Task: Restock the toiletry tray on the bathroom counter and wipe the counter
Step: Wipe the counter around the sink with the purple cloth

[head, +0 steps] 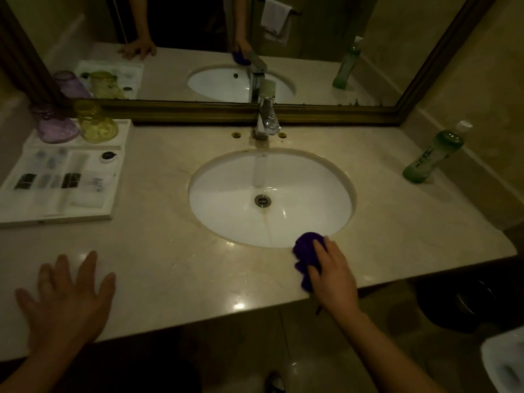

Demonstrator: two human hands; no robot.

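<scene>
A beige marble counter [158,251] holds an oval white sink [306,194]. My right hand [331,276] presses a purple cloth [304,252] onto the counter at the sink's front rim. My left hand [68,302] lies flat on the counter's front left, fingers spread, holding nothing. A white toiletry tray [120,177] sits at the left, holding small packets, a small round container [107,157], a purple cup [55,126] and a yellow cup [96,123], both upside down.
A chrome faucet [266,120] stands behind the sink under a framed mirror [198,110]. A green bottle [433,157] stands at the counter's right end near the wall. A dark bin [465,304] sits on the floor below right.
</scene>
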